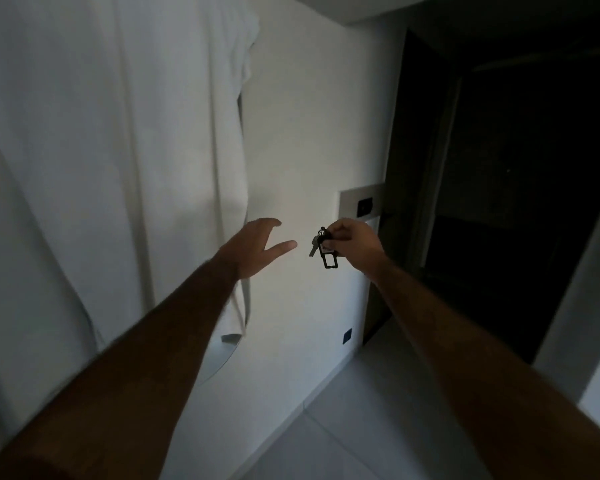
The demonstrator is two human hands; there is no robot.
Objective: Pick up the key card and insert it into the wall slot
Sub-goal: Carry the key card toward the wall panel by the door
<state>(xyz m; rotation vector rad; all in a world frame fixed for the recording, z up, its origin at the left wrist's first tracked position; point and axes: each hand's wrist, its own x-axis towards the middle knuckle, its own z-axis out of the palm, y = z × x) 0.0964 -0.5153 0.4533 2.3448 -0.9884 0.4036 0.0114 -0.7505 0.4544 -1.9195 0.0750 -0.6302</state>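
Note:
My right hand pinches a dark key card tag with a metal key hanging from its ring, held in front of the white wall. The grey wall slot panel with a small dark square sits just above and right of that hand, beside the door frame. My left hand is stretched out to the left of the tag, fingers spread, holding nothing and a short gap away from it.
White cloth hangs over the wall on the left. A dark doorway opens on the right. A small blue socket sits low on the wall above the pale tiled floor.

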